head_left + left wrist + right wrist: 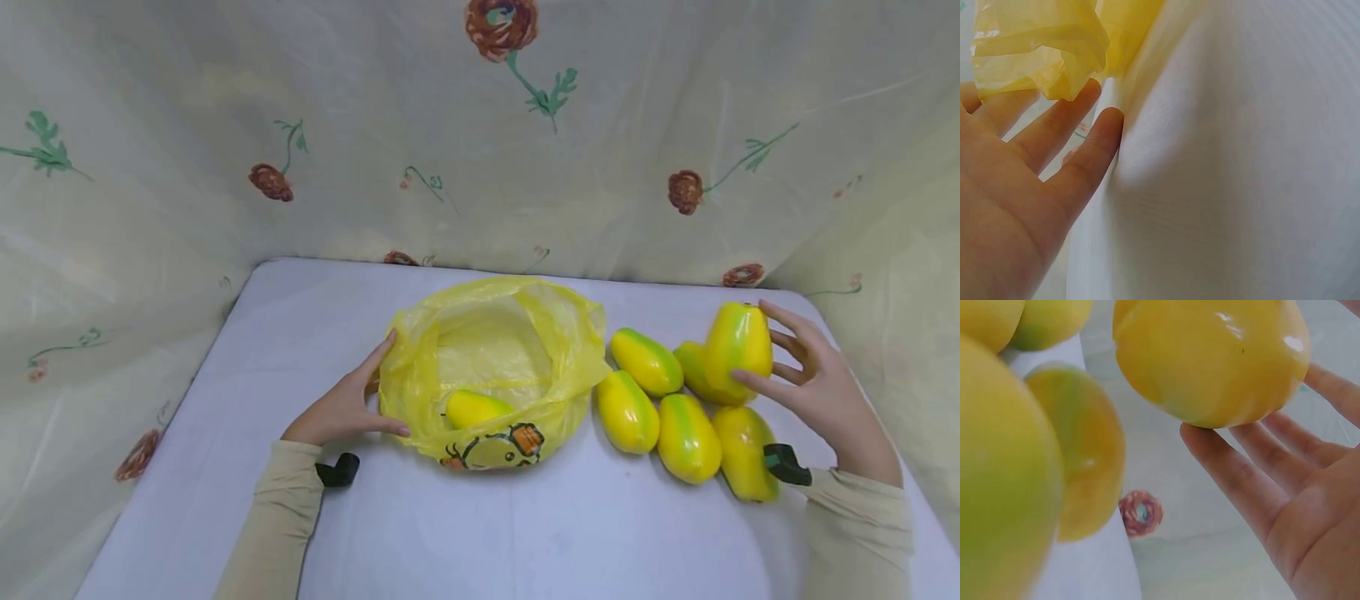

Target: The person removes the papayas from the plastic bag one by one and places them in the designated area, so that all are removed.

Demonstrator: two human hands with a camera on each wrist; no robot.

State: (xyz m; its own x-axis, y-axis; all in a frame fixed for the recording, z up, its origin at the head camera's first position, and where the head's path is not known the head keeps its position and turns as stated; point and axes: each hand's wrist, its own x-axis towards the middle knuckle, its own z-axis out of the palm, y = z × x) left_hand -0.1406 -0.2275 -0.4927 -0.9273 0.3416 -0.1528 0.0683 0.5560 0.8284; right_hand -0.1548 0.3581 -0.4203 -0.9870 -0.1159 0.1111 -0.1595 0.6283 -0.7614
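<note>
In the head view a thin yellow plastic bag (491, 454) with a cartoon print stands with its mouth wide; one yellow papaya (476, 408) lies inside it. My left hand (348, 408) rests against the bag's left side, fingers spread and fairly straight; the left wrist view has the fingertips (1092, 90) right at the plastic. On the right, my right hand (817, 383) holds a shiny yellow papaya (738, 350) with green streaks between thumb and fingers, upright over the other fruit. The right wrist view shows this papaya's rounded end against the fingers.
Several more papayas (688, 439) lie in a cluster between the bag and my right hand. A white cloth covers the table (450, 533). Flower-printed curtains (360, 167) hang behind the table and at both sides.
</note>
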